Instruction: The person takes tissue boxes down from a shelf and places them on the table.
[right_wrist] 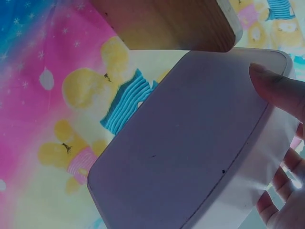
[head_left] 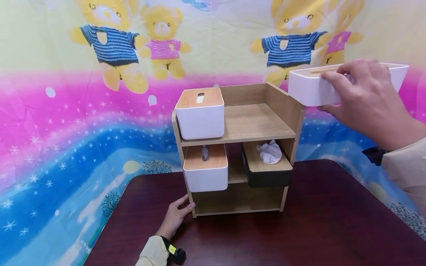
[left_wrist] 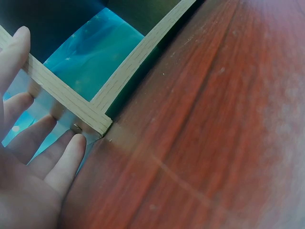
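Up at the right, my right hand grips a long white tissue box with a wood-look lid, beside the top right corner of a wooden shelf unit. In the right wrist view, the box's flat underside shows, with the thumb against it and the other fingers on its side. My left hand is low at the shelf's left side. Its fingers lie straight along the outer face of the side panel, and the thumb is at the front edge.
On the top shelf's left stands a white tissue box with a wooden lid. The middle shelf holds another white box and a black box with a crumpled tissue. A dark red table bears the unit before a bear-print cloth.
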The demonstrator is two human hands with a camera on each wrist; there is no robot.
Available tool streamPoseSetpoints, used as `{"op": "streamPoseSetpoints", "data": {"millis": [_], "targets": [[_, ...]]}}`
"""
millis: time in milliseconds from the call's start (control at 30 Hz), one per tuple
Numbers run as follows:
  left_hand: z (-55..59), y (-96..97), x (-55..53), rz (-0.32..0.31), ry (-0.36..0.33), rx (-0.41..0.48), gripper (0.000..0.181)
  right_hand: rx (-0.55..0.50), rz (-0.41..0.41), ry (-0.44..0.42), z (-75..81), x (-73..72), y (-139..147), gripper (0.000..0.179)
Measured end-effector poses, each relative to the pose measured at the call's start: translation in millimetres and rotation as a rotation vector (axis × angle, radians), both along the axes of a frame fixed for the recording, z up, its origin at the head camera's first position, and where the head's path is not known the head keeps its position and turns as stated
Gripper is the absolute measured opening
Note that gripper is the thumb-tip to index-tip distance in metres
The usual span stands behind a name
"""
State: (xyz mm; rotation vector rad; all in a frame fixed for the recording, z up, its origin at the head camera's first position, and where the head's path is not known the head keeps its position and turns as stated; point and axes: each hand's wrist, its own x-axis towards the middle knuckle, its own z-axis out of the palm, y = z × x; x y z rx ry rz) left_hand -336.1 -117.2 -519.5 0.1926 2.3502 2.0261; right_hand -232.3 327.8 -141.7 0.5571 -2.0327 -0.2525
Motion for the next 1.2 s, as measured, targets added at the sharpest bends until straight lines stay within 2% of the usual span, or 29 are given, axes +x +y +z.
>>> {"op": "streamPoseSetpoints", "data": {"millis": [367, 533, 1200], "targets": [[4.0, 0.0, 2.3, 0.004, -0.005, -0.017, 0.066, -0.011, -0.050, -0.018, -1.5, 0.5, 5.0, 0.084], [-1.7, -0.9, 0.4, 0.005, -0.011, -0.006, 0.068, -0.002, -0.052, -0.011, -2.8, 0.4, 7.4, 0.084], [0.8, 0.6, 1.4, 0.009, -0.020, -0.027, 0.065, -0.003, -0.052, -0.009, -7.1, 0.1, 16.0, 0.083]]}}
